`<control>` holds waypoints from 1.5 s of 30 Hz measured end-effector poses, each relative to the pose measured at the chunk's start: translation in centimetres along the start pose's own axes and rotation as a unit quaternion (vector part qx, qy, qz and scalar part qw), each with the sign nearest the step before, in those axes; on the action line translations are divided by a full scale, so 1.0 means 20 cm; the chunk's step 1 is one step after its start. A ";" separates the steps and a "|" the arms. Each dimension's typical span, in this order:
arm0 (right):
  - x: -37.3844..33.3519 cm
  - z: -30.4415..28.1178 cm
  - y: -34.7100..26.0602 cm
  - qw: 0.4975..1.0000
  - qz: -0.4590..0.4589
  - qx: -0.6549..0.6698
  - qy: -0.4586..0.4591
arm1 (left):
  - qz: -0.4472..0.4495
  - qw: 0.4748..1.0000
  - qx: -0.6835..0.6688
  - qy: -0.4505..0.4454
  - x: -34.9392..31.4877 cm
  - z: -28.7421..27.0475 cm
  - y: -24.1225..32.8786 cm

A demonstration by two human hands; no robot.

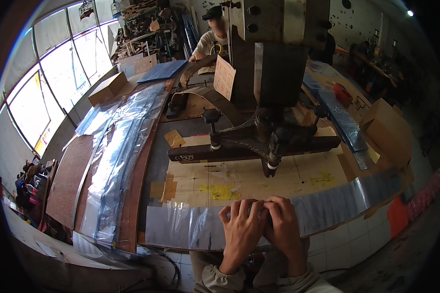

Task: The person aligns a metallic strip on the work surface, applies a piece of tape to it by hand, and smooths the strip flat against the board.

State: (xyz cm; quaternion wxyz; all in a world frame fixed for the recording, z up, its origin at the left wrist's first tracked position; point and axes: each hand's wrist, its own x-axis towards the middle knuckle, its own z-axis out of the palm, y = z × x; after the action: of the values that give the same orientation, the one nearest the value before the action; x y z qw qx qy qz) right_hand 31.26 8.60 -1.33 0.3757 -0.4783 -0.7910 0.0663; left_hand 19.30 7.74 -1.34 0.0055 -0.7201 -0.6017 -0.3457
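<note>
Close together at the front edge of the press table, my left hand [241, 228] and my right hand [283, 225] have their fingers curled inward, fingertips nearly meeting. Whatever lies between them, if anything, is hidden behind the fingers. Beneath and around both hands runs a shiny strip of clear plastic sheeting [327, 205] along the near edge. Just beyond it is a pale board [249, 176] with yellow tape patches [220, 191] on it. Over the board hangs the press's dark metal bar [195, 155], carried by a spider-shaped bracket [269, 124].
At the left, plastic sheets [120, 166] cover a brown board [71, 168]. Cardboard boxes stand at the back left [107, 89] and right [388, 124]. A red container [342, 95] sits on the right-hand table. Behind the press, another person [211, 39] reaches toward the table.
</note>
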 end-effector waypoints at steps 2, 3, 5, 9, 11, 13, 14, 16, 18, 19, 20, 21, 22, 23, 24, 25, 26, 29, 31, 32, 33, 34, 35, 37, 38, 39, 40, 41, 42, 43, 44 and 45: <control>0.00 0.00 0.00 1.000 -0.001 0.000 0.001 | -0.002 1.000 0.001 -0.002 0.00 0.00 0.00; 0.00 0.01 0.00 1.000 -0.002 0.002 0.002 | -0.005 1.000 0.003 -0.004 0.00 0.00 0.00; 0.00 0.01 0.00 1.000 -0.003 0.002 0.002 | -0.001 1.000 0.009 -0.005 -0.01 0.00 0.00; 0.00 0.01 0.01 1.000 -0.002 0.003 0.001 | 0.005 1.000 0.023 -0.006 -0.01 0.00 0.00; 0.00 0.01 0.00 1.000 0.001 0.005 0.001 | -0.001 1.000 0.015 -0.001 -0.01 0.00 0.00; 0.00 0.01 0.00 1.000 0.006 0.005 0.001 | -0.006 1.000 0.005 0.004 0.00 -0.01 0.01; 0.00 0.01 0.01 1.000 0.005 0.003 0.005 | -0.014 1.000 -0.009 0.007 0.00 -0.01 0.01; -0.01 0.01 0.01 1.000 0.005 0.002 0.008 | -0.023 0.999 -0.023 0.010 0.01 -0.01 0.01; -0.01 0.01 0.01 1.000 0.010 0.001 0.009 | -0.030 0.999 -0.012 -0.006 0.01 -0.02 0.02; -0.01 0.01 0.01 1.000 0.010 0.001 0.009 | -0.029 0.999 -0.012 -0.006 0.01 -0.02 0.03; -0.01 0.01 0.01 1.000 0.007 0.007 0.011 | -0.026 1.000 -0.005 -0.006 0.01 -0.03 0.03; 0.00 0.01 0.01 1.000 0.003 0.013 0.012 | -0.022 1.000 0.002 -0.005 0.01 -0.03 0.03; 0.00 0.01 0.00 1.000 0.003 0.013 0.012 | -0.022 1.000 0.001 -0.005 0.01 -0.04 0.02; 0.00 0.01 0.00 1.000 0.002 0.012 0.005 | -0.018 1.000 -0.001 0.004 0.01 -0.05 0.00; 0.01 0.00 0.00 1.000 0.002 0.010 -0.001 | -0.013 1.000 -0.007 0.012 0.02 -0.06 -0.01; 0.01 0.00 0.00 1.000 0.003 0.007 -0.001 | -0.012 1.000 -0.009 0.012 0.02 -0.08 -0.03; 0.01 0.00 0.00 1.000 0.004 0.014 -0.003 | -0.006 1.000 0.010 -0.016 0.03 -0.11 -0.06; 0.01 0.00 0.00 1.000 0.006 0.021 -0.008 | -0.002 0.998 0.030 -0.058 0.03 -0.22 -0.16; 0.01 0.00 -0.01 1.000 0.006 0.021 -0.010 | -0.011 0.994 0.084 -0.062 0.04 -0.28 -0.21; 0.01 -0.01 0.00 1.000 0.006 0.017 -0.006 | -0.044 0.992 0.095 -0.064 0.03 -0.30 -0.23; 0.01 0.00 0.00 1.000 0.006 0.014 -0.003 | -0.045 0.992 0.096 -0.063 0.02 -0.32 -0.25; 0.01 0.00 0.00 1.000 0.005 0.015 -0.003 | -0.041 0.994 0.085 -0.053 0.01 -0.33 -0.27; 0.02 0.00 -0.01 1.000 0.004 0.015 -0.002 | -0.036 0.996 0.074 -0.043 0.00 -0.34 -0.29; 0.02 -0.01 -0.01 1.000 0.004 0.012 -0.004 | -0.049 0.995 0.084 -0.036 -0.01 -0.35 -0.32; 0.02 -0.01 0.00 1.000 0.007 0.018 -0.006 | -0.057 0.992 0.114 -0.015 -0.01 -0.36 -0.34; 0.02 0.00 -0.01 1.000 0.008 0.026 -0.007 | -0.066 0.987 0.147 0.007 -0.02 -0.38 -0.37; 0.02 0.00 -0.01 1.000 0.007 0.027 -0.007 | -0.098 0.985 0.141 0.000 -0.03 -0.40 -0.42; 0.01 0.00 -0.01 1.000 0.008 0.027 -0.009 | -0.097 0.985 0.142 0.002 -0.04 -0.41 -0.46; 0.01 0.00 -0.01 1.000 0.008 0.028 -0.011 | -0.092 0.978 0.184 0.030 -0.05 -0.42 -0.51; 0.01 0.00 0.00 1.000 0.007 0.029 -0.009 | -0.087 0.969 0.225 0.058 -0.06 -0.43 -0.55; 0.01 0.00 0.00 1.000 0.007 0.025 -0.007 | -0.101 0.971 0.210 0.053 -0.07 -0.44 -0.57; 0.01 0.00 0.01 1.000 0.007 0.022 -0.006 | -0.101 0.971 0.211 0.053 -0.09 -0.45 -0.59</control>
State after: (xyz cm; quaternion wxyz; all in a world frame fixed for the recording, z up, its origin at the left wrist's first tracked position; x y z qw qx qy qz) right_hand 31.29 8.77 -1.35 0.3809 -0.4750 -0.7882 0.0895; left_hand 4.53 5.68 -0.17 0.1543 -0.6187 -0.7297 -0.2469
